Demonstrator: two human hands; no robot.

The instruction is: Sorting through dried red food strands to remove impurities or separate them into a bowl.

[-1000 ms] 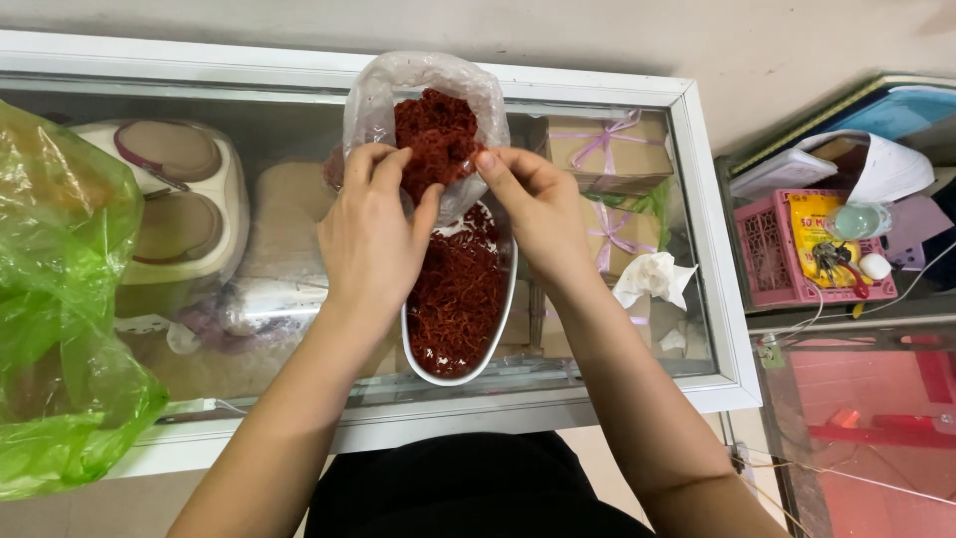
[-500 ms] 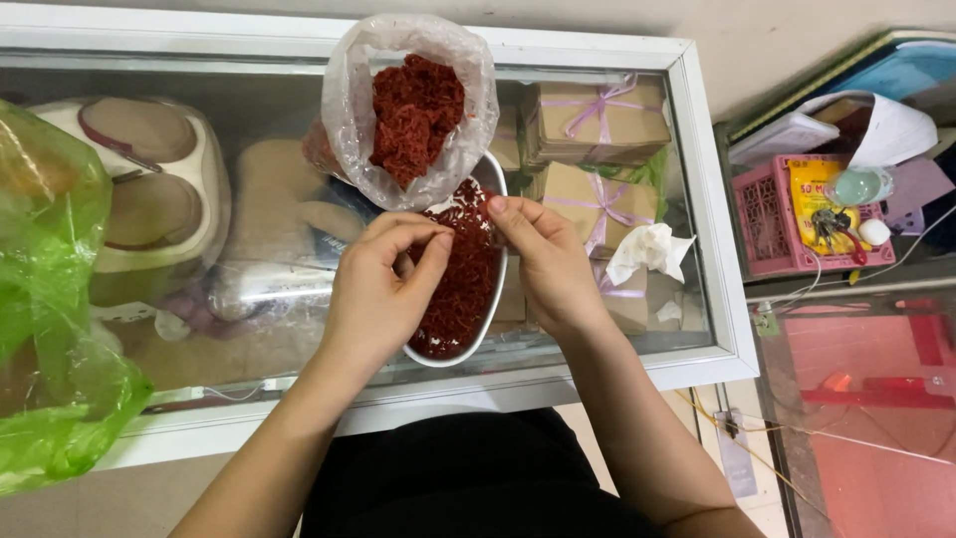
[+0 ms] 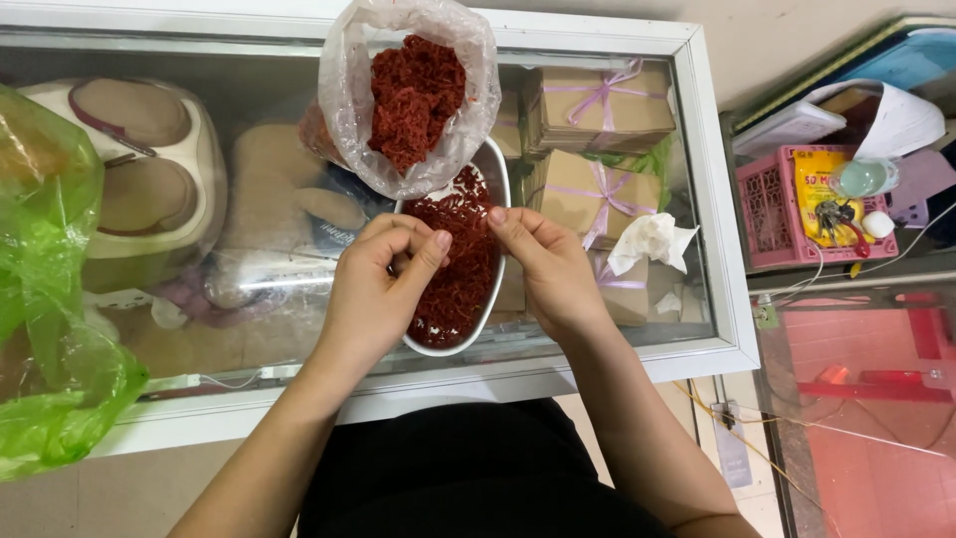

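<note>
A white oval dish (image 3: 493, 289) full of red shredded strands (image 3: 460, 264) sits on the glass lid of a chest freezer (image 3: 717, 299). Behind it leans a clear plastic bag (image 3: 349, 90) holding a clump of the same red shreds (image 3: 413, 95). My left hand (image 3: 383, 289) hovers over the dish's left side, fingers curled and pinched together. On the dish's right side my right hand (image 3: 543, 264) also has thumb and fingers pinched. Whether either pinch holds any strands is too small to tell.
A green plastic bag (image 3: 45, 299) lies on the lid at the far left. A crumpled white tissue (image 3: 647, 242) rests right of the dish. Brown boxes with purple ribbon (image 3: 597, 110) show under the glass. A pink basket (image 3: 787, 214) of small items stands to the right.
Both hands came down from the bag's opening to the dish. The bag now stands free behind the dish, and the hands pinch over the red shreds.
</note>
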